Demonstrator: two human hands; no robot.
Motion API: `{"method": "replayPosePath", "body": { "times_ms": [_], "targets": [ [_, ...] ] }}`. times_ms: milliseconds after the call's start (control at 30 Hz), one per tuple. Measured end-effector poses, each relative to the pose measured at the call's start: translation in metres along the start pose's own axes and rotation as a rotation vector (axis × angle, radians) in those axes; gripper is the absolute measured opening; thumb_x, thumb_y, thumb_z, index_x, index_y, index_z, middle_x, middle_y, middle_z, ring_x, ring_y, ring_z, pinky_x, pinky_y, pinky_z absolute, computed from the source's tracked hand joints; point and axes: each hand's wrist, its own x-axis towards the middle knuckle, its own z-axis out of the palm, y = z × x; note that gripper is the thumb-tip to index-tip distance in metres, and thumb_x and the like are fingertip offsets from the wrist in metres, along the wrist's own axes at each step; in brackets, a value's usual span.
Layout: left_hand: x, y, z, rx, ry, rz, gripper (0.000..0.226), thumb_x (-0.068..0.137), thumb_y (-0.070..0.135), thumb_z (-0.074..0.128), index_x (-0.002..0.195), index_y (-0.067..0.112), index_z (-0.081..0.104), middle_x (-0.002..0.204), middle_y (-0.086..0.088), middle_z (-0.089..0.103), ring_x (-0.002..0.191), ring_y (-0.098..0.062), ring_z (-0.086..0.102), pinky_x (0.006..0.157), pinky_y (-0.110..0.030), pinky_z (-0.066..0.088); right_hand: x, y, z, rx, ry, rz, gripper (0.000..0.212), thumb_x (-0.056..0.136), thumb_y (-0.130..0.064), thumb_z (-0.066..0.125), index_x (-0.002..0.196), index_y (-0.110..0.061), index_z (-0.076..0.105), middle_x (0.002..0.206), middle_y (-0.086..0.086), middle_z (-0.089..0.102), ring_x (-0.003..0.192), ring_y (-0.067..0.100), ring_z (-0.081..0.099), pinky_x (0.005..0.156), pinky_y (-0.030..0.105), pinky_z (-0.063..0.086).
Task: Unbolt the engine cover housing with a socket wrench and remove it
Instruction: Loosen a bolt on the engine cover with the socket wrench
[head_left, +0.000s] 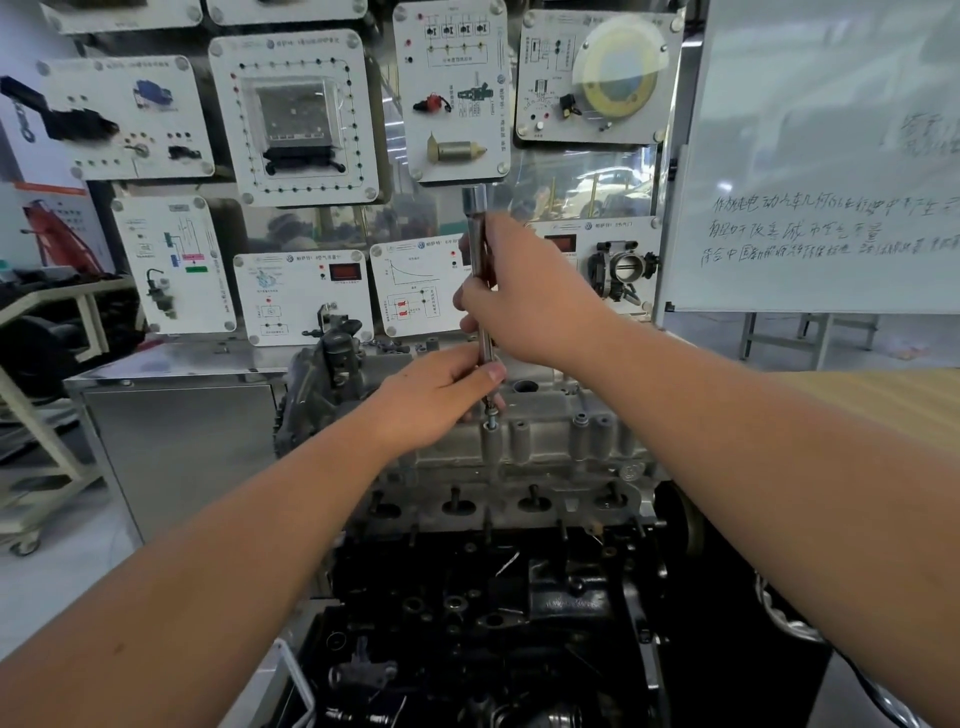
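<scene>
Mid-unbolting, centre frame: right hand (524, 301) gripping upright socket wrench (480, 270), left hand (441, 395) pinching its lower shaft over a bolt (489, 422) on engine cover housing (545, 441). Next, probably: seating, then turning.

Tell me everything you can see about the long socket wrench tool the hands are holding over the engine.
The socket wrench is a slim, shiny metal shaft standing almost upright, with a wider cylindrical end at the top. The right hand grips its middle, the left hand holds its lower part, so much of the shaft is hidden. Its lower tip points down at a bolt atop a post of the grey cast engine cover housing; whether it is seated there cannot be told.
</scene>
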Motion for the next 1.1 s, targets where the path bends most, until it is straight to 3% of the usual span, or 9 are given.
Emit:
{"method": "replayPosePath", "body": {
  "times_ms": [100, 167, 400, 500, 567, 633, 767, 967, 1100],
  "targets": [
    [-0.0005, 0.0002, -0.0014, 0.006, -0.015, -0.007, 0.026, 0.106, 0.046, 0.041, 0.110, 0.033, 0.063, 0.096, 0.022, 0.074, 0.079, 0.001, 0.066, 0.086, -0.035, 0.055, -0.0006, 0.0029, -0.0012, 0.021, -0.002, -0.009, 0.014, 0.093, -0.006, 0.052, 0.107, -0.008, 0.048, 0.095, 0.011, 0.068, 0.083, 0.026, 0.071, 0.072, 0.044, 0.058],
    [-0.0002, -0.0009, -0.0026, 0.012, -0.034, -0.005, 0.024, 0.107, 0.046, 0.040, 0.107, 0.035, 0.061, 0.096, 0.022, 0.073, 0.076, 0.003, 0.064, 0.082, -0.033, 0.053, -0.0016, 0.0046, -0.0006, 0.033, 0.007, -0.019, 0.015, 0.093, -0.007, 0.051, 0.106, -0.014, 0.047, 0.094, 0.007, 0.068, 0.083, 0.022, 0.070, 0.068, 0.034, 0.057],
    [-0.0044, -0.0025, -0.0018, 0.037, -0.010, 0.017, 0.023, 0.107, 0.045, 0.039, 0.096, 0.039, 0.058, 0.084, 0.032, 0.069, 0.070, 0.004, 0.062, 0.070, -0.032, 0.047, -0.0008, 0.0046, 0.0036, 0.102, -0.008, -0.008, 0.018, 0.093, -0.008, 0.052, 0.109, -0.015, 0.048, 0.094, 0.006, 0.069, 0.074, 0.015, 0.072, 0.059, 0.023, 0.057],
    [-0.0043, -0.0018, -0.0001, 0.047, 0.007, 0.007, 0.030, 0.107, 0.047, 0.039, 0.099, 0.030, 0.062, 0.090, 0.018, 0.073, 0.077, -0.014, 0.067, 0.079, -0.048, 0.054, -0.0028, 0.0060, 0.0029, 0.129, -0.006, 0.010, 0.017, 0.093, -0.008, 0.050, 0.109, -0.011, 0.047, 0.090, 0.012, 0.070, 0.078, 0.026, 0.072, 0.071, 0.045, 0.060],
    [-0.0039, -0.0034, 0.0008, 0.069, 0.005, 0.007, 0.032, 0.106, 0.048, 0.039, 0.102, 0.028, 0.063, 0.092, 0.025, 0.071, 0.078, -0.015, 0.066, 0.083, -0.050, 0.054, -0.0044, 0.0070, 0.0037, 0.147, -0.017, 0.025, 0.016, 0.094, -0.009, 0.050, 0.109, -0.009, 0.046, 0.089, 0.014, 0.070, 0.079, 0.029, 0.072, 0.072, 0.052, 0.059],
    [-0.0042, -0.0047, 0.0010, 0.074, 0.003, 0.007, 0.029, 0.106, 0.049, 0.038, 0.101, 0.034, 0.062, 0.091, 0.032, 0.068, 0.077, -0.013, 0.066, 0.082, -0.049, 0.054, -0.0041, 0.0073, 0.0051, 0.159, -0.021, 0.021, 0.014, 0.095, -0.010, 0.050, 0.108, -0.010, 0.046, 0.088, 0.011, 0.070, 0.072, 0.020, 0.073, 0.070, 0.047, 0.061],
    [-0.0040, -0.0049, 0.0006, 0.077, 0.007, 0.011, 0.026, 0.106, 0.049, 0.038, 0.096, 0.038, 0.060, 0.088, 0.025, 0.069, 0.078, -0.009, 0.064, 0.086, -0.047, 0.054, -0.0037, 0.0060, 0.0051, 0.168, -0.016, 0.006, 0.011, 0.095, -0.010, 0.050, 0.103, -0.016, 0.045, 0.085, 0.006, 0.070, 0.061, 0.007, 0.071, 0.055, 0.024, 0.058],
    [-0.0037, -0.0063, 0.0008, 0.112, 0.001, 0.009, 0.032, 0.106, 0.050, 0.036, 0.103, 0.032, 0.062, 0.098, 0.013, 0.069, 0.084, -0.009, 0.063, 0.090, -0.046, 0.052, -0.0019, 0.0062, 0.0051, 0.156, -0.053, 0.005, 0.013, 0.095, -0.010, 0.050, 0.106, -0.015, 0.046, 0.086, 0.006, 0.071, 0.065, 0.010, 0.072, 0.067, 0.041, 0.062],
    [-0.0036, -0.0071, 0.0018, 0.112, 0.003, 0.009, 0.032, 0.106, 0.050, 0.036, 0.102, 0.030, 0.061, 0.099, 0.012, 0.071, 0.083, -0.009, 0.063, 0.089, -0.045, 0.053, -0.0023, 0.0040, 0.0054, 0.137, -0.054, -0.003, 0.016, 0.094, -0.009, 0.051, 0.109, -0.014, 0.046, 0.085, 0.005, 0.071, 0.063, 0.009, 0.072, 0.066, 0.040, 0.062]
  ]
}}
